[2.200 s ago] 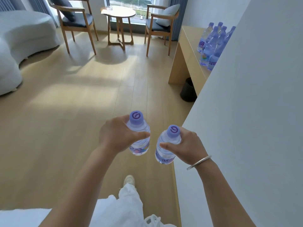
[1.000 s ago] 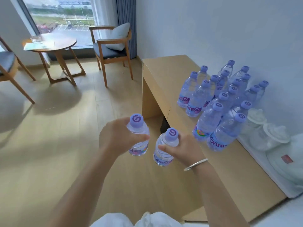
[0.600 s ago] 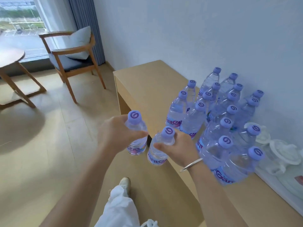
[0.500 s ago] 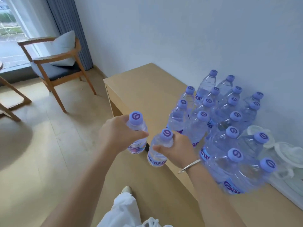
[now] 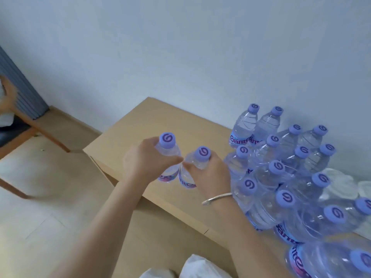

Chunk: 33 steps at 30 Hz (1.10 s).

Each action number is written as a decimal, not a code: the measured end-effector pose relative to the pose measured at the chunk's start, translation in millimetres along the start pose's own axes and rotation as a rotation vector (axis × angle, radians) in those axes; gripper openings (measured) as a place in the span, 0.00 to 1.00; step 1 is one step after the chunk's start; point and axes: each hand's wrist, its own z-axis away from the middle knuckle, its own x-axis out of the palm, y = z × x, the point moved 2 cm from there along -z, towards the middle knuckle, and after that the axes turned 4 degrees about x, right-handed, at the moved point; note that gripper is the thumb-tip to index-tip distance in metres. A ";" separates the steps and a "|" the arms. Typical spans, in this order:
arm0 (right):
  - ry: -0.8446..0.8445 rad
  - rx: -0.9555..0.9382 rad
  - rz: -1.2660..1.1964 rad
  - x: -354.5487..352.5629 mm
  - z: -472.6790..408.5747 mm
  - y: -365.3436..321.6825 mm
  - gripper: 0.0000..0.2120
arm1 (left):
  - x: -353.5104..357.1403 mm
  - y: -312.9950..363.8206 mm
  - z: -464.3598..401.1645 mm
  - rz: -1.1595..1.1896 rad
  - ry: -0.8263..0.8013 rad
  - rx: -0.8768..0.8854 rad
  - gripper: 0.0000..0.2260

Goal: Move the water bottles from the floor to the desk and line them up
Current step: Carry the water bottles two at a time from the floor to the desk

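My left hand (image 5: 144, 161) grips a clear water bottle with a purple cap (image 5: 167, 140) near its neck. My right hand (image 5: 208, 175) grips a second bottle (image 5: 201, 154) the same way. Both bottles hang upright side by side, almost touching, above the bare left part of the light wooden desk (image 5: 152, 117). Several matching bottles (image 5: 281, 167) stand in rows on the desk's right half against the white wall, just right of my right hand.
A wooden chair (image 5: 18, 125) stands on the wood floor at the far left beside a grey curtain (image 5: 22, 91). White lidded jars (image 5: 339, 183) sit behind the bottle rows by the wall. My white trousers (image 5: 200, 267) show at the bottom edge.
I have walked up to the desk and turned toward it. Both hands have carried their bottles from over the floor to above the desk's left part.
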 end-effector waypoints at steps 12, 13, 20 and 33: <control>0.414 0.075 -0.158 24.6 -109.7 9.1 0.19 | 57.0 23.4 -127.4 0.013 -0.232 0.062 0.14; 0.465 0.076 -0.165 24.1 -114.8 8.9 0.18 | 61.6 27.0 -135.8 0.003 -0.254 0.071 0.14; 0.732 0.222 -0.103 26.4 -144.4 15.6 0.22 | 105.1 48.9 -184.6 0.032 -0.462 0.216 0.18; 0.936 0.541 0.031 14.3 -159.7 31.5 0.28 | 129.2 60.6 -209.6 -0.076 -0.754 0.461 0.14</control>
